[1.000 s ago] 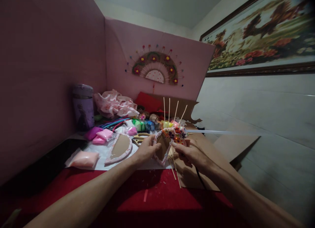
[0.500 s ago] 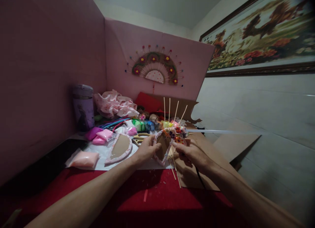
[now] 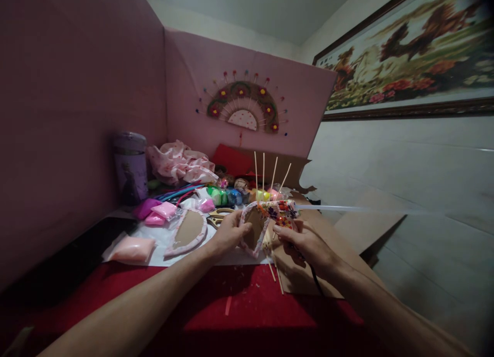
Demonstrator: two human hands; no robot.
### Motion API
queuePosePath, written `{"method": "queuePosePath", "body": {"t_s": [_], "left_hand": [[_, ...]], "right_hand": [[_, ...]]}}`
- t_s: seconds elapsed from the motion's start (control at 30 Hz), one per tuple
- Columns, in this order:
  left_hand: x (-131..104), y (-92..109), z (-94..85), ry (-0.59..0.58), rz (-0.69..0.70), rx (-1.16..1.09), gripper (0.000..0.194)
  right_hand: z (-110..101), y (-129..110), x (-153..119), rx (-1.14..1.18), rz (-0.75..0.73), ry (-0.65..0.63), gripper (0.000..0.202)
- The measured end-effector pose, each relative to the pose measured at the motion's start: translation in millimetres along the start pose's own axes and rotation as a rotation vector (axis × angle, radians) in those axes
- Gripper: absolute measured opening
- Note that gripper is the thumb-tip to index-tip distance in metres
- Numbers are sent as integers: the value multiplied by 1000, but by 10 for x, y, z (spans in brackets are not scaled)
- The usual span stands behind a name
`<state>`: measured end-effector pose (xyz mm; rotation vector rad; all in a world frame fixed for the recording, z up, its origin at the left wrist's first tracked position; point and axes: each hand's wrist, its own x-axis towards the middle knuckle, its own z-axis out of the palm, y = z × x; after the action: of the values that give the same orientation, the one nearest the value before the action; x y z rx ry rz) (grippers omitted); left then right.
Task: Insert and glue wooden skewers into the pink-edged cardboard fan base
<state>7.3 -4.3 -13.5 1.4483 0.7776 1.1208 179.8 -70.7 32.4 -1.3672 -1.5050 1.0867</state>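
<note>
My left hand (image 3: 230,232) grips a cardboard piece (image 3: 253,229) edged with pale pink fabric, its thumb on the bare brown face. Several thin wooden sticks (image 3: 274,174) rise beyond the piece; whether they are fixed to it is hidden. In my right hand (image 3: 307,242) is a flower-patterned hot glue gun (image 3: 281,210), its nozzle end close to the top of the piece. A long translucent glue stick (image 3: 335,208) juts from its back toward the right, and a black cord (image 3: 315,280) hangs below. On the table lies a second fabric-edged cardboard half-circle (image 3: 189,229).
Gold-handled scissors (image 3: 216,217) lie behind my left hand. Packets of pink clay (image 3: 164,211), a peach packet (image 3: 132,249) and a purple tumbler (image 3: 131,169) stand left. Loose sticks (image 3: 275,267) and cardboard (image 3: 304,277) are near my right hand. A decorated fan (image 3: 243,102) hangs behind.
My right hand and the glue gun have shifted slightly right and down. The upright sticks have moved a little left. The left hand holds almost still.
</note>
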Motion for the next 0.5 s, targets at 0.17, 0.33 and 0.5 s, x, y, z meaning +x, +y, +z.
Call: {"method": "queuePosePath", "body": {"t_s": [0.17, 0.33, 0.5], "left_hand": [[-42, 75, 10, 4, 3, 16, 29], [-49, 85, 16, 15, -10, 26, 25], [-35, 74, 17, 9, -4, 0, 28]], "right_hand": [[1, 59, -13, -74, 12, -7, 34], [22, 42, -34, -63, -15, 38, 32], [44, 18, -16, -73, -11, 29, 33]]}}
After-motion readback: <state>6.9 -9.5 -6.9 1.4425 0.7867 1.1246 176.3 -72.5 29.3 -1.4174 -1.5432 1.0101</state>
